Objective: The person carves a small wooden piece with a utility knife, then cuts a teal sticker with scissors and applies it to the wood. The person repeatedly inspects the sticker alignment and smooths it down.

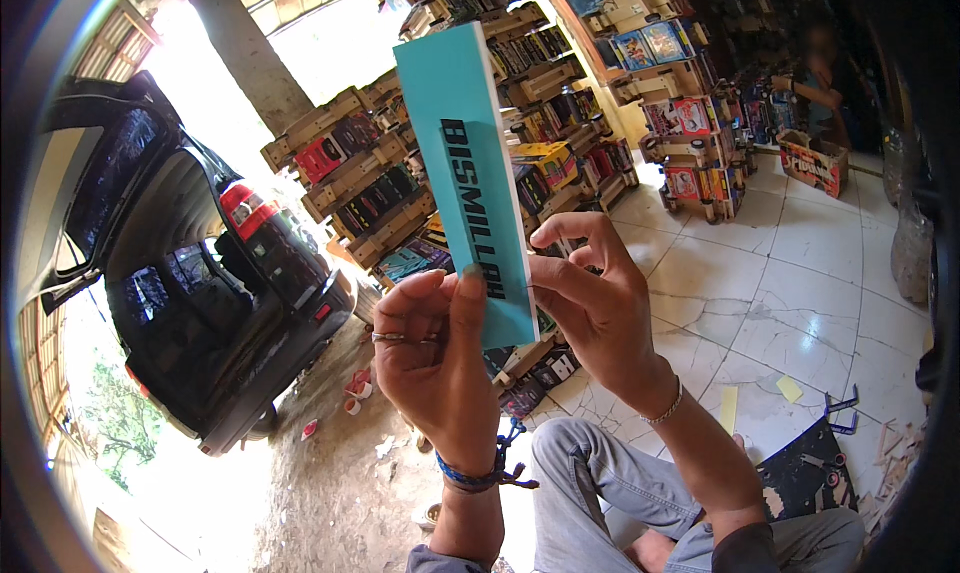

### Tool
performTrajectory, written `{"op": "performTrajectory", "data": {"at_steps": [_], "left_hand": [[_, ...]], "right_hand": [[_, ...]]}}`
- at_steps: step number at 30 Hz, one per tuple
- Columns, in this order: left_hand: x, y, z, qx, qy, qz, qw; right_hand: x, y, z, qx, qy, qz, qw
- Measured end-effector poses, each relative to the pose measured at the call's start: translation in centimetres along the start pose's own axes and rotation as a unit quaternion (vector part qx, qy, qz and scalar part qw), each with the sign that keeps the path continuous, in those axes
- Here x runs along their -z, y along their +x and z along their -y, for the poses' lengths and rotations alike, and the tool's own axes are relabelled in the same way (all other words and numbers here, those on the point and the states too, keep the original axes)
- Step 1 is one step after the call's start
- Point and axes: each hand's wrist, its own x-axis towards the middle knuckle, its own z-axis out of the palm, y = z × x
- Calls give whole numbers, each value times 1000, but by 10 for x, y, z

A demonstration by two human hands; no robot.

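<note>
A long turquoise plaque (465,163) with black raised letters stands upright in front of me, held by its lower end. My left hand (435,358) grips the bottom left edge, thumb pressed on the lowest letter. My right hand (590,298) pinches the bottom right edge with thumb and fingers. A ring sits on my left hand, a blue cord bracelet on that wrist, a thin chain on the right wrist.
Stacked wooden racks (380,173) full of coloured boxes stand behind the plaque. A dark car (190,273) with its rear hatch raised is at the left. White floor tiles (790,263) spread right, with yellow scraps (730,408) and a dark board (805,468). A person (820,83) stands far right.
</note>
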Motion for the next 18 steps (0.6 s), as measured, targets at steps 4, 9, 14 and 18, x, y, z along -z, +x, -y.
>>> {"op": "performTrajectory", "data": {"at_steps": [4, 9, 14, 18], "left_hand": [[-2, -2, 1, 8, -4, 4, 1000], [-2, -5, -1, 17, 8, 20, 1000], [-3, -4, -1, 14, 6, 26, 1000], [-4, -4, -1, 12, 1, 31, 999]], "right_hand": [[5, 4, -3, 11, 35, 14, 999], [5, 5, -7, 45, 44, 6, 998], [4, 2, -10, 46, 36, 5, 998], [4, 2, -11, 50, 34, 6, 998]]}}
